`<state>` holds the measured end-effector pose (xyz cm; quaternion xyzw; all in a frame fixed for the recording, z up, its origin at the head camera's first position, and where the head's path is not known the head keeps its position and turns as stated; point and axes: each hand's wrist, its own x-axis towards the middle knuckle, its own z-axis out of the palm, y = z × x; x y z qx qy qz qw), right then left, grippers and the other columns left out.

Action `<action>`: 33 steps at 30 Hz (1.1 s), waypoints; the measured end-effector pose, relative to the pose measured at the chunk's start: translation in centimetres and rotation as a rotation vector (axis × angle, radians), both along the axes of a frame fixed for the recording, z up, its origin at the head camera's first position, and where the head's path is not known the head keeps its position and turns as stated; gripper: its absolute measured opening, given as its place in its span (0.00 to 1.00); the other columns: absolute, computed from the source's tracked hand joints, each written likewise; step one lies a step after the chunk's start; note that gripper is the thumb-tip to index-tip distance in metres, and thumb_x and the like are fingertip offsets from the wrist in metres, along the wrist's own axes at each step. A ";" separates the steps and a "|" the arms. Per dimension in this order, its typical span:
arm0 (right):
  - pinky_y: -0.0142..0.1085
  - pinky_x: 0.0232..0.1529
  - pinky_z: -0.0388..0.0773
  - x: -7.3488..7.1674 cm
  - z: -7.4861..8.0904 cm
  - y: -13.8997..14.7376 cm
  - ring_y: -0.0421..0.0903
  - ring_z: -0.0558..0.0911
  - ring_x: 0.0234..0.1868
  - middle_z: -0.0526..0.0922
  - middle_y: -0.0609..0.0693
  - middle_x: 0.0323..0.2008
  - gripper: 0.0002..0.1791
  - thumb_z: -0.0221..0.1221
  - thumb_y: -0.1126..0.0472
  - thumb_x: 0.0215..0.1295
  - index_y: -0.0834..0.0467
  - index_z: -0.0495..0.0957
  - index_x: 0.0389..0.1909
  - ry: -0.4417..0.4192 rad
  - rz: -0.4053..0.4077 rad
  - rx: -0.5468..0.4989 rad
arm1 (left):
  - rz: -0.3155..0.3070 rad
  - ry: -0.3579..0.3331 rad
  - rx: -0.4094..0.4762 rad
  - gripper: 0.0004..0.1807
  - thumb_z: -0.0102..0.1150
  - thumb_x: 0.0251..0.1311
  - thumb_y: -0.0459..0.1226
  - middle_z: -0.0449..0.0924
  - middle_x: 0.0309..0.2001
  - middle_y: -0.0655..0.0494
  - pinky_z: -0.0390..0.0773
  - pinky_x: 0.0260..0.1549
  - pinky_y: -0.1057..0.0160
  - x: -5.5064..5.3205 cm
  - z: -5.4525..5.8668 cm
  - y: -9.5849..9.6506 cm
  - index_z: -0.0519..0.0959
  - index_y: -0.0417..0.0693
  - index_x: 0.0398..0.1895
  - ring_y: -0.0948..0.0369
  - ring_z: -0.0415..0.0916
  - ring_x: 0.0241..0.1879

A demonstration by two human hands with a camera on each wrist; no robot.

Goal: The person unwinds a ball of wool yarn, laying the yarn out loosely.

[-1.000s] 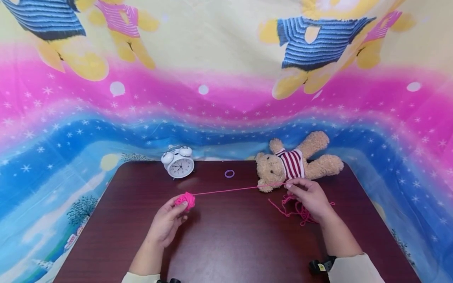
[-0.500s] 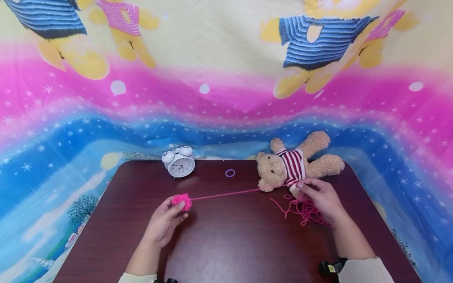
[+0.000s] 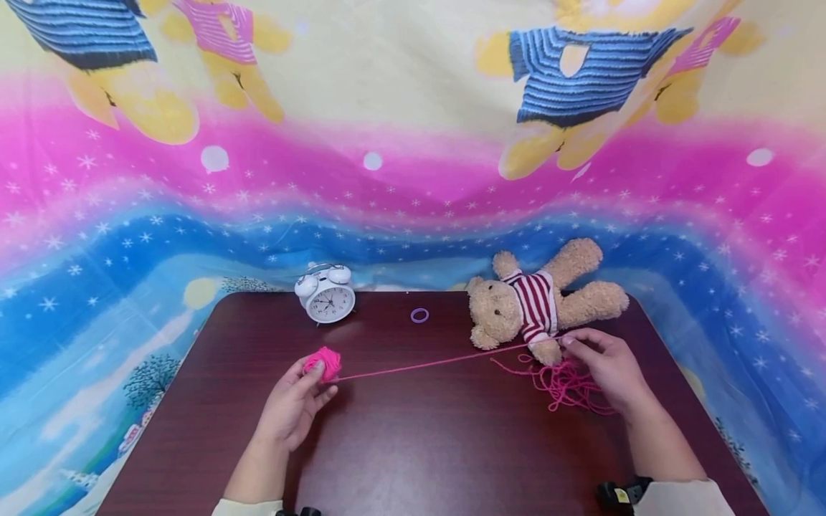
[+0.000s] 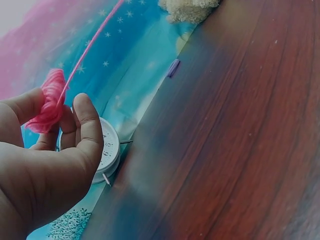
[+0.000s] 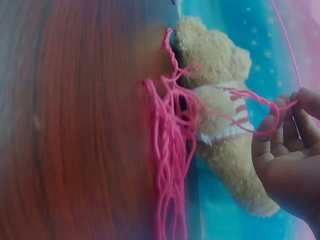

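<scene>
Your left hand (image 3: 290,408) pinches pink yarn ball (image 3: 325,362) above worktop (image 3: 439,444); your right hand (image 3: 609,367) pinches strand (image 3: 413,368) stretched between. Loose yarn tangle (image 3: 568,388) lies beside teddy bear (image 3: 495,308); could knot or snag on its paw (image 3: 547,352) if you tug fast.

Clock (image 3: 330,304) (white), purple ring (image 3: 413,318), teddy (image 3: 534,301)

brown table (image 3: 413,437); on it: alarm clock (image 3: 330,304); purple ring (image 3: 413,317); teddy bear (image 3: 537,302); pink yarn tangle (image 3: 566,387)
</scene>
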<state>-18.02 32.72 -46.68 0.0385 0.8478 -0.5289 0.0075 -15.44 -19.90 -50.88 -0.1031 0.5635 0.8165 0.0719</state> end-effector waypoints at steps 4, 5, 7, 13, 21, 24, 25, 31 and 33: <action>0.41 0.45 0.85 0.3 -0.2 1.0 0.48 0.86 0.43 0.85 0.59 0.45 0.28 0.60 0.42 0.75 0.64 0.81 0.57 -0.008 -0.003 0.019 | -0.004 -0.005 -0.008 0.26 0.56 0.77 0.43 0.83 0.52 0.54 0.83 0.51 0.60 0.0 0.1 -0.3 0.64 0.43 0.71 0.59 0.81 0.49; 0.42 0.46 0.85 0.4 -0.3 1.2 0.48 0.87 0.43 0.85 0.59 0.45 0.28 0.59 0.43 0.75 0.64 0.80 0.57 -0.011 -0.003 0.010 | -0.006 -0.004 -0.010 0.26 0.56 0.77 0.43 0.82 0.52 0.54 0.83 0.52 0.60 0.0 0.1 -0.3 0.64 0.43 0.71 0.59 0.81 0.49; 0.42 0.46 0.86 0.5 -0.4 1.7 0.49 0.87 0.43 0.85 0.59 0.45 0.28 0.60 0.43 0.75 0.65 0.80 0.57 -0.014 -0.007 -0.002 | -0.003 -0.005 -0.006 0.25 0.56 0.77 0.43 0.82 0.52 0.53 0.83 0.52 0.60 0.0 0.1 -0.5 0.65 0.43 0.70 0.59 0.81 0.48; 0.34 0.44 0.84 0.8 -0.7 2.8 0.49 0.86 0.43 0.86 0.56 0.44 0.27 0.60 0.43 0.75 0.64 0.81 0.57 -0.007 -0.031 0.054 | 0.013 -0.009 0.025 0.20 0.57 0.77 0.42 0.84 0.46 0.56 0.83 0.50 0.61 0.0 0.1 -0.7 0.67 0.45 0.65 0.60 0.83 0.47; 0.34 0.42 0.83 1.2 -1.1 4.3 0.43 0.86 0.40 0.88 0.46 0.41 0.27 0.61 0.43 0.75 0.63 0.81 0.57 -0.004 -0.062 0.073 | 0.027 -0.015 0.036 0.21 0.57 0.76 0.40 0.84 0.46 0.59 0.82 0.50 0.62 0.0 0.4 -0.9 0.63 0.47 0.65 0.62 0.83 0.46; 0.34 0.42 0.84 1.5 -1.0 4.9 0.42 0.86 0.40 0.88 0.46 0.41 0.28 0.60 0.43 0.75 0.64 0.81 0.57 0.005 -0.070 0.080 | 0.038 -0.014 0.047 0.20 0.56 0.77 0.39 0.84 0.47 0.59 0.82 0.49 0.63 0.0 0.5 -1.0 0.62 0.49 0.64 0.63 0.84 0.46; 0.33 0.42 0.83 1.6 -1.0 5.2 0.42 0.85 0.40 0.88 0.47 0.41 0.28 0.60 0.43 0.75 0.64 0.81 0.56 0.007 -0.071 0.088 | 0.043 -0.012 0.049 0.20 0.56 0.77 0.39 0.84 0.47 0.59 0.82 0.48 0.63 0.0 0.5 -1.1 0.62 0.49 0.64 0.63 0.84 0.46; 0.31 0.41 0.82 1.8 -1.4 6.8 0.45 0.86 0.38 0.88 0.46 0.37 0.23 0.60 0.45 0.76 0.63 0.82 0.54 0.018 -0.079 0.062 | 0.055 -0.006 0.045 0.19 0.55 0.78 0.39 0.84 0.44 0.60 0.83 0.47 0.63 0.1 0.5 -1.6 0.63 0.48 0.65 0.63 0.83 0.44; 0.30 0.40 0.81 1.8 -1.6 7.4 0.43 0.86 0.37 0.88 0.40 0.37 0.21 0.60 0.48 0.76 0.62 0.83 0.53 0.023 -0.081 0.036 | 0.056 -0.003 0.045 0.19 0.55 0.78 0.39 0.84 0.43 0.61 0.83 0.47 0.63 0.1 0.5 -1.8 0.65 0.47 0.65 0.63 0.83 0.44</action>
